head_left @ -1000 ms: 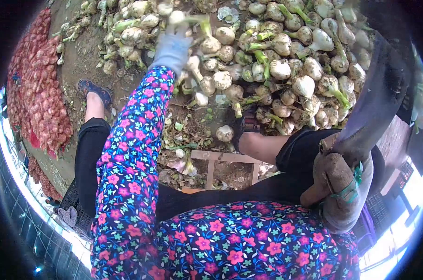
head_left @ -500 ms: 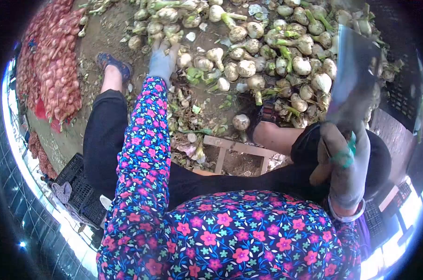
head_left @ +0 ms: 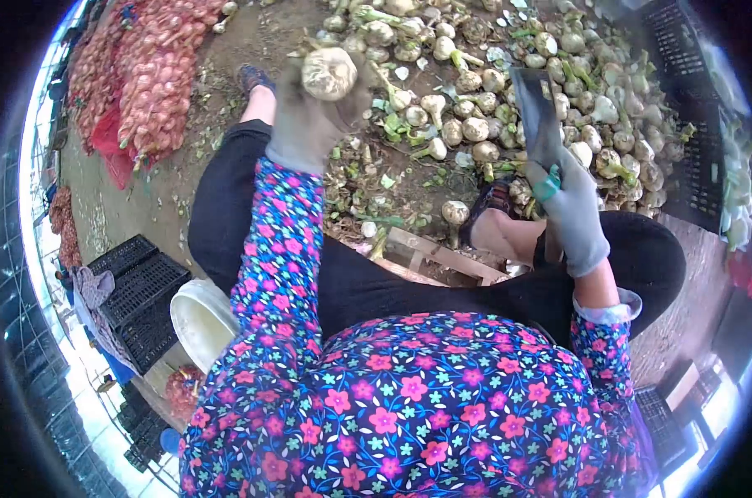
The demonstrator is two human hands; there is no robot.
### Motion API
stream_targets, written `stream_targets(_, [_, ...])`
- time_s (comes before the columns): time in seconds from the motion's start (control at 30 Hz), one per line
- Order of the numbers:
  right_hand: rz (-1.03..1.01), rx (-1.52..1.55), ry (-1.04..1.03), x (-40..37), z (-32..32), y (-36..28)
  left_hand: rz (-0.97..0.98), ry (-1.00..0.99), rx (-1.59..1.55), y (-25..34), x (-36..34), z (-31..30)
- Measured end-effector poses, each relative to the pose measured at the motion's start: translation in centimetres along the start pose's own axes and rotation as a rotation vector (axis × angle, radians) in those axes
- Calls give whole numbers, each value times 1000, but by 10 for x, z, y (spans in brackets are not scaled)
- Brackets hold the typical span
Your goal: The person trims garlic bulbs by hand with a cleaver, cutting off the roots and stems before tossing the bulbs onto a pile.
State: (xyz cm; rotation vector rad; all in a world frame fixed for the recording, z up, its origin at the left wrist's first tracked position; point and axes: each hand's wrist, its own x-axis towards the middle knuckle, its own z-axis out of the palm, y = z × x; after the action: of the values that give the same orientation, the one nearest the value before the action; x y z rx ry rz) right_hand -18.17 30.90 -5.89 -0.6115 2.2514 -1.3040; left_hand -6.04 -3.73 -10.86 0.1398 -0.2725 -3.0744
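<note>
My left hand [head_left: 301, 129], in a pale work glove, is closed around a garlic bulb [head_left: 329, 74] raised above the ground. The bulb is round and whitish; its stem is mostly hidden by the glove, which is a little blurred. In my gloved right hand [head_left: 581, 220] is a knife [head_left: 539, 116] with a broad dark blade pointing up and away from me. Something green [head_left: 547, 186] shows at the fingers near its handle. Beyond the blade spreads a large heap of garlic [head_left: 608, 162], many bulbs with cut green stems. A lone bulb [head_left: 455, 212] stands near the right foot.
Red mesh sacks full of bulbs [head_left: 156, 91] lie at the upper left. Black crates [head_left: 135, 286] and a white bucket [head_left: 200, 324] are at my left. A wooden frame [head_left: 442, 256] sits between my legs. More black crates [head_left: 698, 158] stand at the right. Leaf scraps litter the ground.
My left hand has come back from the heap and up, now with a garlic bulb in it. The knife in my right hand has swung left and forward. The view has shifted left.
</note>
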Motion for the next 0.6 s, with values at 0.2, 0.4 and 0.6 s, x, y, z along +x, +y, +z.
stream_targets(0.2, [60, -380, -38, -4, 21, -30, 33, 480, 776, -67, -46, 35])
stream_targets(0.4, [-608, -716, -102, -7, 61, -68, -346, 617, 2012, -102, -61, 101])
stream_targets(0.6, [-671, -797, -106, -3, 73, -52, -116, 415, 2361, -105, -68, 51])
